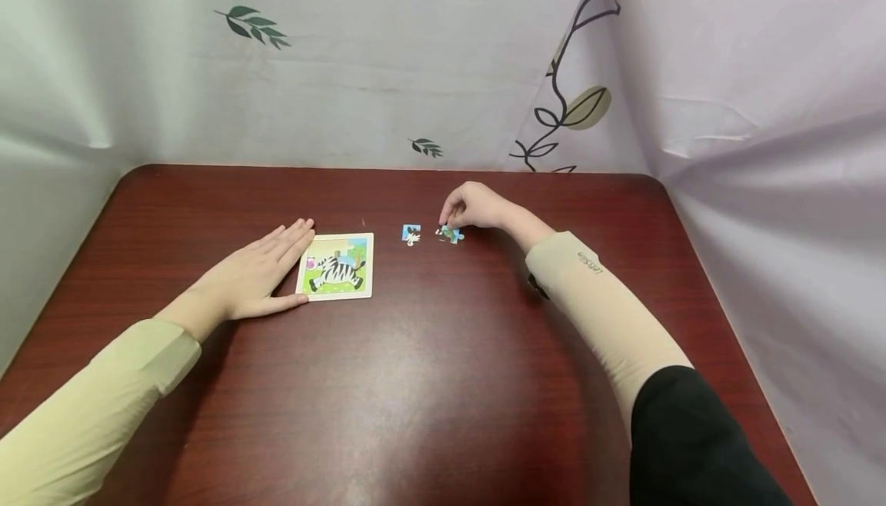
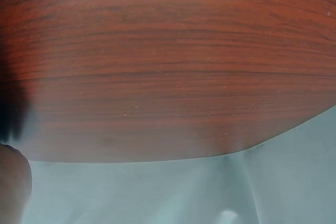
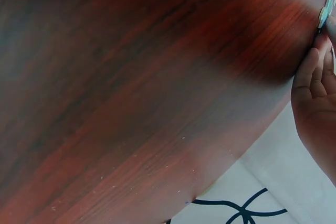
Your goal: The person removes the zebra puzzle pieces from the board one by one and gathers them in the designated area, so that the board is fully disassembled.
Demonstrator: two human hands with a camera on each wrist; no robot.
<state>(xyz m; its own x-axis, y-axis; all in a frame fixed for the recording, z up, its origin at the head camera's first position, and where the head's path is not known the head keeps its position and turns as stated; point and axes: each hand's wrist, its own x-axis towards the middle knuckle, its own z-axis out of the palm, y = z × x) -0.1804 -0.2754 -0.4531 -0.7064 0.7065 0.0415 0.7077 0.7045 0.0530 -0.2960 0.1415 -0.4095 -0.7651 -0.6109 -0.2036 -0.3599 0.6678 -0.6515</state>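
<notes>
A: Location of puzzle piece (image 1: 450,234)?

B: Flat on tabletop (image 1: 443,383), right of loose piece (image 1: 411,234) and zebra puzzle board (image 1: 336,266). Right hand (image 1: 477,206) grip closed on piece, fingertips pinching.

A: Handling?

B: Probably light, thin, stiff. Pinch at edges, away from tabs.

A: Left hand (image 1: 259,271)?

B: Flat, fingers straight, touching board edge.

The loose puzzle piece (image 1: 450,234) is partly hidden under the right hand's fingers (image 1: 448,218), its print too small to read.
</notes>
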